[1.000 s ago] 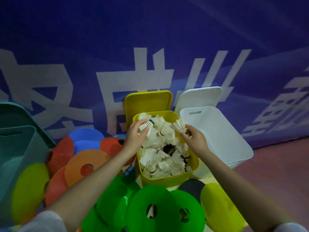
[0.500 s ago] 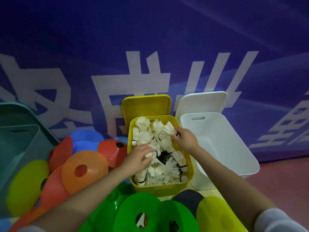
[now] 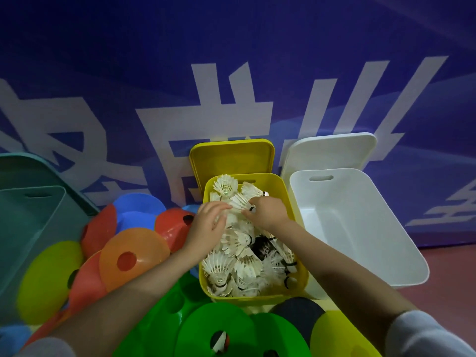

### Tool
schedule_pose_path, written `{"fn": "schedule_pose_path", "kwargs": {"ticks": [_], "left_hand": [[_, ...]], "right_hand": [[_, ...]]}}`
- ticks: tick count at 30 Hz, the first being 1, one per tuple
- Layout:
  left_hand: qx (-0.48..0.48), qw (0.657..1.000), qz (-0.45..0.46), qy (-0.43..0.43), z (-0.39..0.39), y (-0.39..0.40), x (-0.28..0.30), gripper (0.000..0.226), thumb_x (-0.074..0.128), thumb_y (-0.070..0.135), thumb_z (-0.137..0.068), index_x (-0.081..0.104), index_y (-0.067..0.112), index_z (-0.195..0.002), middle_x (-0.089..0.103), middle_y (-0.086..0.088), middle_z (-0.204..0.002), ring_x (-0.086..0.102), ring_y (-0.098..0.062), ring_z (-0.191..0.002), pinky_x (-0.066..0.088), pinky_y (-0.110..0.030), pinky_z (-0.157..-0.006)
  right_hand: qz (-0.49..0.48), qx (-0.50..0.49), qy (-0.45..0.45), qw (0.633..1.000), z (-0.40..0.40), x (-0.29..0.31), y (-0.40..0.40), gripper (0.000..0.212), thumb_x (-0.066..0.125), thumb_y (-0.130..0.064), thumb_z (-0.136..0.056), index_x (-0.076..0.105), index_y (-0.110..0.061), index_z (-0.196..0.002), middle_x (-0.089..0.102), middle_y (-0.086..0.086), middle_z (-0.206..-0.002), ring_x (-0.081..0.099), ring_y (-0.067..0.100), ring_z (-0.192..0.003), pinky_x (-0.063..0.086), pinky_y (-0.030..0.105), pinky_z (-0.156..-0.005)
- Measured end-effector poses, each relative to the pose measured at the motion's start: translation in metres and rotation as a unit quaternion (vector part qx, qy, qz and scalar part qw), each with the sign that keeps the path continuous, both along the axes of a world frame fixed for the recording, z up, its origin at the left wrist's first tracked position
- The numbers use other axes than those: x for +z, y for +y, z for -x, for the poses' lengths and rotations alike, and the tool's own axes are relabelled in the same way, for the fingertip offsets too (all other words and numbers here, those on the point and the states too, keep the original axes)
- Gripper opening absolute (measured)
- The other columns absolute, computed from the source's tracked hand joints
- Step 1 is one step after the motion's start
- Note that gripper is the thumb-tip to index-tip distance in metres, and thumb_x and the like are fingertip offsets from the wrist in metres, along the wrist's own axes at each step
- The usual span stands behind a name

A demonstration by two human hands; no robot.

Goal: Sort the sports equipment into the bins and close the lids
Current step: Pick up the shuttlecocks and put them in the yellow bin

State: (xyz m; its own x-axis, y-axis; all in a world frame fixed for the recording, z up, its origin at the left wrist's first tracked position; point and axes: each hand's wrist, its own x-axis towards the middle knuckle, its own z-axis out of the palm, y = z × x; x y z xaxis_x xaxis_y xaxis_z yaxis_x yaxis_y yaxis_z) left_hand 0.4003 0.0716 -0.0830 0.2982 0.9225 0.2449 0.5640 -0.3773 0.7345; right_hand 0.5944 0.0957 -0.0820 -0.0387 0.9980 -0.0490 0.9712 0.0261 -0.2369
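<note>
Against the blue wall: three bins stand in a row, lids off or tipped back.
Yellow bin (image 3: 296, 202): middle of the row, open, heaped with white feather shuttlecocks (image 3: 239, 264) up to its rim.
Yellow lid (image 3: 231, 158): stands upright behind the yellow bin, leaning on the blue banner (image 3: 231, 60).
Left hand (image 3: 206, 225): over the left side of the yellow bin, fingers fairly straight and spread, fingertips resting on the feathers of a shuttlecock; it does not grip anything that can be seen.
Right hand (image 3: 268, 212): over the far half of the same bin, fingers curled, pinching a shuttlecock (image 3: 242, 202) near its black-banded cork end; the feathers point left toward the left hand.
Hands together: close, almost meeting over the pile.
White bin (image 3: 401, 264): just right of the yellow one, touching it, open, nothing visible inside.
White lid (image 3: 329, 153): upright behind the white bin.
Teal bin (image 3: 28, 228): far left, open, its lid behind it; contents not visible.
Disc cones: a loose heap left of and in front of the yellow bin, with orange cone (image 3: 134, 256), red cone (image 3: 172, 225), blue cone (image 3: 139, 210), yellow-green cone (image 3: 46, 279) and green cone (image 3: 219, 331).
Dark cone (image 3: 301, 315): in front of the yellow bin, partly under a yellow one (image 3: 340, 336).
Floor (image 3: 450, 274): reddish, at right.
</note>
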Motion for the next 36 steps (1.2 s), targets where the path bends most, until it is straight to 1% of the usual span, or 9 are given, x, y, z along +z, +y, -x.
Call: {"fn": "schedule_pose_path", "kwargs": {"ticks": [4,8,10,12,18,22,27,32,36], "left_hand": [[0.026,1.0,-0.001,0.008,-0.003,0.036,0.003,0.028,0.047,0.015,-0.098,0.061,0.02,-0.122,0.054,0.006,-0.125,0.041,-0.01,-0.123,0.032,-0.029,-0.105],[-0.025,0.986,0.044,0.157,-0.01,0.079,-0.002,0.041,0.038,0.029,-0.101,0.049,0.018,-0.138,0.043,-0.001,-0.146,0.031,-0.02,-0.138,0.023,-0.038,-0.113],[-0.071,0.958,0.043,0.275,-0.01,0.088,-0.007,0.05,0.024,0.042,-0.097,0.058,0.022,-0.128,0.057,-0.001,-0.134,0.044,-0.02,-0.129,0.024,-0.037,-0.111],[-0.093,0.938,0.032,0.332,-0.007,0.085,-0.013,0.056,0.016,0.044,-0.095,0.065,0.025,-0.113,0.068,-0.001,-0.113,0.056,-0.018,-0.114,0.018,-0.035,-0.111],[-0.072,0.961,-0.022,0.267,0.01,0.073,-0.021,0.072,0.008,0.054,-0.093,0.069,0.018,-0.086,0.069,0.002,-0.088,0.061,-0.018,-0.097,0.022,-0.036,-0.115],[-0.071,0.985,-0.012,0.159,0.006,0.06,-0.015,0.074,0.013,0.056,-0.09,0.068,0.014,-0.115,0.067,0.001,-0.116,0.055,-0.017,-0.115,0.027,-0.038,-0.11],[-0.07,0.985,-0.004,0.159,0.007,0.052,-0.016,0.068,0.022,0.062,-0.086,0.064,0.02,-0.122,0.062,0.002,-0.123,0.049,-0.017,-0.121,0.031,-0.04,-0.107],[-0.064,0.992,0.008,0.109,0.005,0.044,0.004,0.055,0.034,0.05,-0.091,0.063,0.017,-0.123,0.06,0.0,-0.125,0.046,-0.018,-0.123,0.032,-0.028,-0.099],[-0.063,0.997,0.023,0.043,0.015,0.032,0.029,0.05,0.035,0.048,-0.092,0.064,0.02,-0.12,0.062,0.003,-0.122,0.05,-0.016,-0.119,0.039,-0.034,-0.1]], "right_hand": [[0.003,-0.018,-0.045,0.999,-0.004,0.005,-0.009,0.034,0.051,-0.048,-0.09,0.061,-0.016,-0.094,0.066,0.005,-0.091,0.062,0.027,-0.088,0.04,0.031,-0.067],[-0.024,-0.039,-0.058,0.997,-0.012,0.012,-0.016,0.034,0.051,-0.046,-0.09,0.06,-0.015,-0.099,0.065,0.004,-0.091,0.062,0.027,-0.087,0.038,0.029,-0.061],[-0.052,-0.025,-0.048,0.997,-0.009,0.012,-0.018,0.038,0.052,-0.046,-0.09,0.058,-0.015,-0.111,0.064,0.005,-0.098,0.06,0.027,-0.092,0.041,0.032,-0.065],[-0.089,-0.005,-0.028,0.996,-0.002,0.01,-0.019,0.047,0.053,-0.045,-0.089,0.053,-0.017,-0.126,0.065,0.007,-0.102,0.059,0.029,-0.096,0.044,0.035,-0.07],[-0.044,-0.023,-0.005,0.999,0.005,-0.003,-0.021,0.044,0.05,-0.042,-0.091,0.053,-0.02,-0.128,0.063,0.007,-0.108,0.053,0.031,-0.106,0.046,0.034,-0.073],[0.013,-0.042,-0.066,0.997,-0.003,-0.01,-0.019,0.044,0.046,-0.045,-0.093,0.05,-0.024,-0.132,0.055,0.01,-0.122,0.039,0.032,-0.122,0.042,0.036,-0.082],[0.003,-0.032,-0.074,0.997,-0.002,-0.009,-0.024,0.05,0.042,-0.05,-0.093,0.048,-0.023,-0.134,0.049,0.01,-0.131,0.035,0.032,-0.126,0.038,0.041,-0.094],[-0.081,-0.059,-0.02,0.995,-0.007,0.014,-0.041,0.05,0.042,-0.047,-0.095,0.044,-0.024,-0.139,0.051,0.007,-0.13,0.039,0.028,-0.125,0.035,0.041,-0.1],[-0.125,-0.034,0.123,0.984,0.008,0.043,-0.059,0.044,0.051,-0.038,-0.094,0.053,-0.019,-0.134,0.057,0.009,-0.124,0.046,0.027,-0.122,0.041,0.041,-0.098]]}}
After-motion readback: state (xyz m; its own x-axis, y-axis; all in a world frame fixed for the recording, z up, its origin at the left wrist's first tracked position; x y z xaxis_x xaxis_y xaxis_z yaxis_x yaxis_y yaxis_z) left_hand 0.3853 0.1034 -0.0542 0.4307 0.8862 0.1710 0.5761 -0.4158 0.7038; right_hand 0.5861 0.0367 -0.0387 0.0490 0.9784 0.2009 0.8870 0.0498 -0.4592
